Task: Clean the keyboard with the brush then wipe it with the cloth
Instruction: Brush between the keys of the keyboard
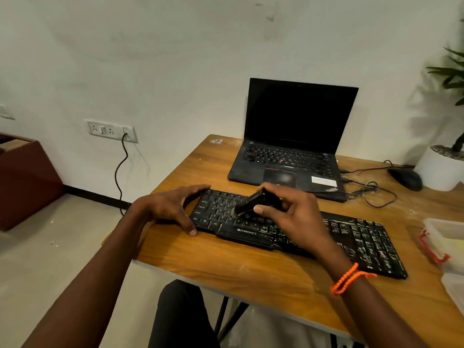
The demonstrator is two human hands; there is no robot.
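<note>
Right hand [288, 212] grips brush [251, 203], bristles angled down-left onto keyboard [351, 237]; left hand [170, 207] braces its end.

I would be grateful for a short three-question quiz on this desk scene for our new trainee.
1. True or false: the left hand holds the brush.
2. Which end of the keyboard shows more pale dust on its keys?
A. the person's left end
B. the person's right end
C. both ends alike
3. Fill in: the brush tip meets the keys toward the keyboard's ____ half.

Key
1. False: the right hand grips the brush, while the left hand steadies the keyboard's left end.
2. B
3. left
</note>
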